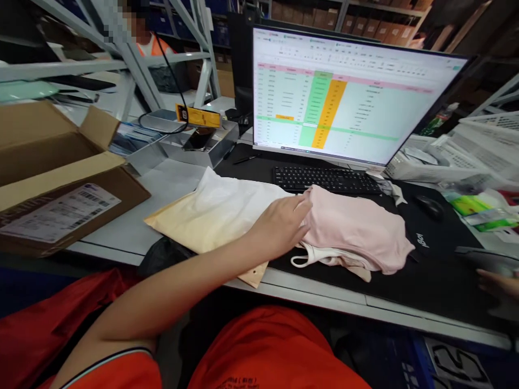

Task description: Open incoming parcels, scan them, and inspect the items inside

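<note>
My left hand [279,224] reaches across a white and pale-yellow plastic bag [227,205]. Its fingers are closed on the left edge of a folded pink garment [352,227], which lies on the black desk mat. White straps and lighter cloth [324,255] stick out beneath the pink fabric. At the right border, my right hand [500,283] is blurred and partly cut off. It appears closed round a long grey device [484,259], whose exact kind I cannot make out.
A monitor [324,102] showing a spreadsheet stands behind a black keyboard [324,178]. The mouse [428,207] rests at right, near white baskets [421,162]. An open cardboard box [60,189] and a grey tray [203,154] holding a phone [198,139] are at left. Another person [156,46] is behind the frame.
</note>
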Motion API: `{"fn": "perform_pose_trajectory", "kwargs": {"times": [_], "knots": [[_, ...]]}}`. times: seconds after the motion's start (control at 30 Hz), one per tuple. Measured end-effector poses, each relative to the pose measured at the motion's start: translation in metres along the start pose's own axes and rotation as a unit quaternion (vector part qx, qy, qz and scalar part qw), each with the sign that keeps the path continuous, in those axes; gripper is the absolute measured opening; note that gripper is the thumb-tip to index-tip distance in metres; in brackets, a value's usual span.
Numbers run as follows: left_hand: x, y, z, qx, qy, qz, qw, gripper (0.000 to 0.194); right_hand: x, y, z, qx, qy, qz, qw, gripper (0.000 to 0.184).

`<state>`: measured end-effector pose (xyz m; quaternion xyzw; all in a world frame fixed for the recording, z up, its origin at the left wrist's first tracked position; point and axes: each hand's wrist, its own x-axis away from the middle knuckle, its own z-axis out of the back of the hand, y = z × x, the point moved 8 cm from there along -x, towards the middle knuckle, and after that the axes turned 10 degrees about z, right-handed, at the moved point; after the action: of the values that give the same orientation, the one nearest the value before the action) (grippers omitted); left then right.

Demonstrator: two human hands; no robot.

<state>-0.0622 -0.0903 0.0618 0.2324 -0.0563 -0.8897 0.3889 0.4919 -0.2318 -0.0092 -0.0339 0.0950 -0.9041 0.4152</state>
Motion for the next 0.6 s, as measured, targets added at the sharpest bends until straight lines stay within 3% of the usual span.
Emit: {"fn": "perform_pose_trajectory", "kwargs": {"times": [0.1, 0.17, 0.23, 0.33, 0.4, 0.47, 0.53, 0.6], "knots": [[-0.068, 0.003, -0.024, -0.016, -0.068, 0.037, 0.997, 0.046, 0.001, 0.045, -0.01, 0.014, -0.041, -0.137, 0.99, 0.083], [-0.108, -0.007, -0.043, -0.03, -0.115, 0.098, 0.988, 0.056, 0.013, 0.05, -0.002, 0.058, 0.024, -0.167, 0.984, 0.095], [-0.134, -0.02, -0.066, -0.035, -0.198, 0.153, 0.968, 0.065, 0.029, 0.031, 0.008, 0.095, 0.122, -0.117, 0.981, 0.1], [-0.152, -0.028, -0.086, -0.016, -0.281, 0.17, 0.945, 0.056, 0.052, -0.018, 0.01, 0.077, 0.193, 0.059, 0.976, 0.095], [-0.157, -0.026, -0.085, 0.006, -0.281, 0.157, 0.947, 0.042, 0.063, -0.039, 0.007, 0.047, 0.193, 0.143, 0.97, 0.089], [-0.159, -0.018, -0.075, 0.027, -0.262, 0.146, 0.954, 0.031, 0.068, -0.049, 0.006, 0.029, 0.188, 0.178, 0.965, 0.079], [-0.16, -0.007, -0.054, 0.062, -0.224, 0.137, 0.963, 0.025, 0.072, -0.055, 0.007, 0.019, 0.18, 0.197, 0.964, 0.07], [-0.16, 0.005, -0.022, 0.13, -0.173, 0.131, 0.967, 0.023, 0.076, -0.063, 0.012, 0.0, 0.182, 0.213, 0.96, 0.061]]}}
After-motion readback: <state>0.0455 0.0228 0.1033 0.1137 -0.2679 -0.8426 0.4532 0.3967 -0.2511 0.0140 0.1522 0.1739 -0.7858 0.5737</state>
